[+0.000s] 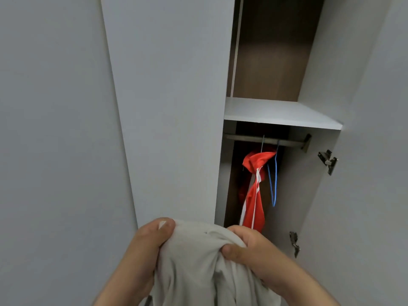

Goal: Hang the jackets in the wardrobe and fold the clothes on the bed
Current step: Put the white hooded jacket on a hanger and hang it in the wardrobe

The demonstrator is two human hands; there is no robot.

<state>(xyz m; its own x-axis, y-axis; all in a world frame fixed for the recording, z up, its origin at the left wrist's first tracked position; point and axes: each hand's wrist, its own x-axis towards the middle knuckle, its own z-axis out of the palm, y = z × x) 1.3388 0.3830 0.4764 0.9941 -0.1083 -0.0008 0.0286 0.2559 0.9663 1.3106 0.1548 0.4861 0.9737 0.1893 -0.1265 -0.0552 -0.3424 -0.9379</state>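
My fingers (pixel 164 226) are curled tight on a pale grey garment (pixel 194 263). The left hand (pixel 145 246) bunches its upper edge under the thumb. The right hand (pixel 251 250) pinches a fold just beside it, and the cloth humps up between the two. The fabric is plain, soft and creased, and it hangs down from the fingers out of the bottom of my view. Between the two thumbs, near the top fold, there is a tiny dark mark, too small for me to read. Beyond and above the right fingers the wardrobe (pixel 291 195) stands open. A red jacket (pixel 254 206) with white stripes down it hangs from the rail (pixel 287 142), with a thin blue hanger (pixel 274 184) next to it. A white shelf (pixel 276 113) lies above the rail. Up and left of the fingers is the grey door (pixel 172 107).
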